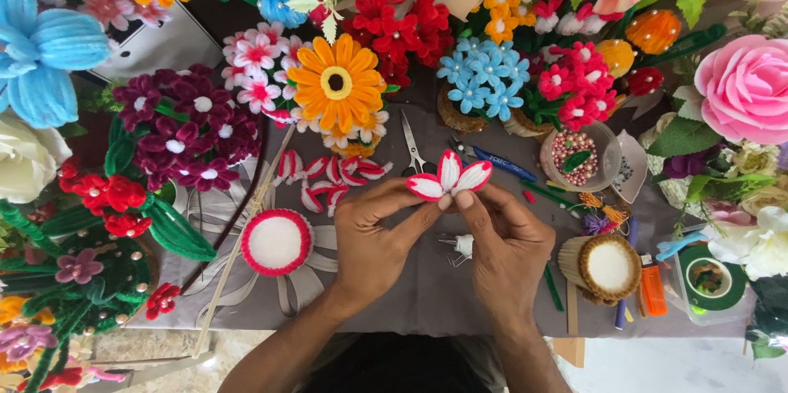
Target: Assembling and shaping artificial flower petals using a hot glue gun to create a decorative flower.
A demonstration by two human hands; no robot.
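Both the left hand and right hand are pinching a three-petal red-and-white flower; more loose petals are waiting at ten o'clock, unattached.

A craft worktable for handmade artificial flowers, likely a home hobby corner or small workshop. The grey cloth-covered table is ringed along the top, left and right of the frame with finished pipe-cleaner and fabric blooms, such as an orange daisy and a pink rose. Tools lie at centre: scissors, a bowl of beads, loose red-and-white petals, and green floral tape at lower right
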